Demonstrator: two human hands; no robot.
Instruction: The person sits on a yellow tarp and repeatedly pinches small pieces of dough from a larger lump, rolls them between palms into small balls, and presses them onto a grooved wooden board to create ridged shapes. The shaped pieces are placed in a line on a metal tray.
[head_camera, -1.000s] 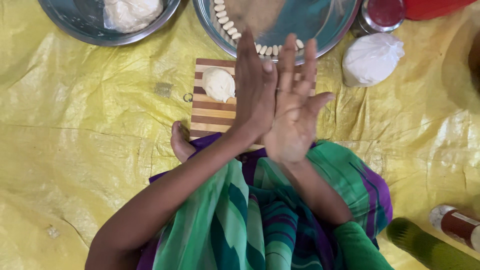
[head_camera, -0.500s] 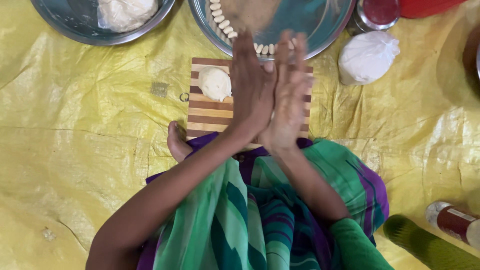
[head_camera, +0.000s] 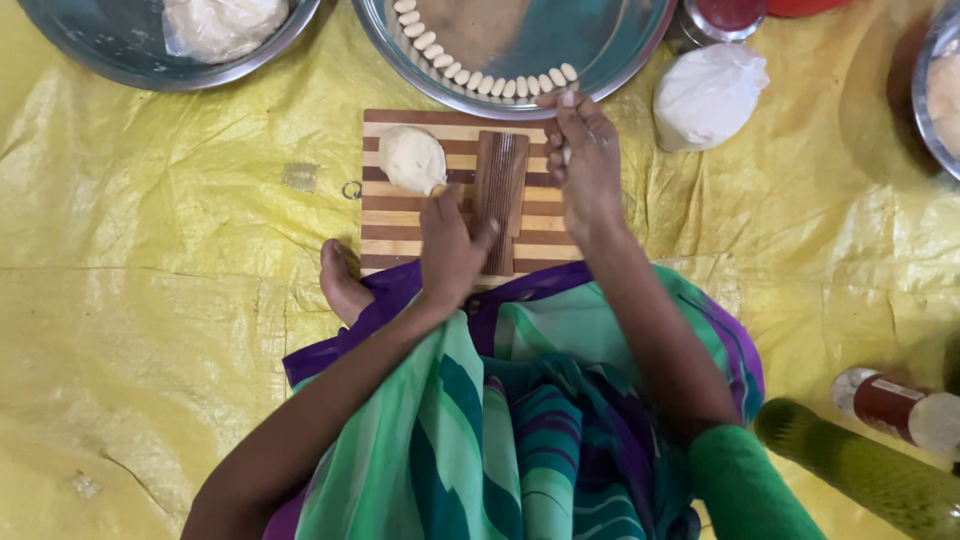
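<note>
I observed the left hand (head_camera: 450, 245) resting open on the striped cutting board (head_camera: 400, 215), its fingers touching the ribbed wooden paddle (head_camera: 500, 180) that lay upright across the board's middle. A ball of dough (head_camera: 412, 158) sat on the board just left of the paddle, near that hand. The right hand (head_camera: 585, 165) was at the board's far edge, pinching a small dough piece (head_camera: 566, 153) between its fingertips, just beside the steel tray (head_camera: 620, 60). A curved row of shaped pieces (head_camera: 480, 78) lay along the tray's near rim. A white bag (head_camera: 708, 95) sat to the right on the yellow sheet (head_camera: 150, 280).
</note>
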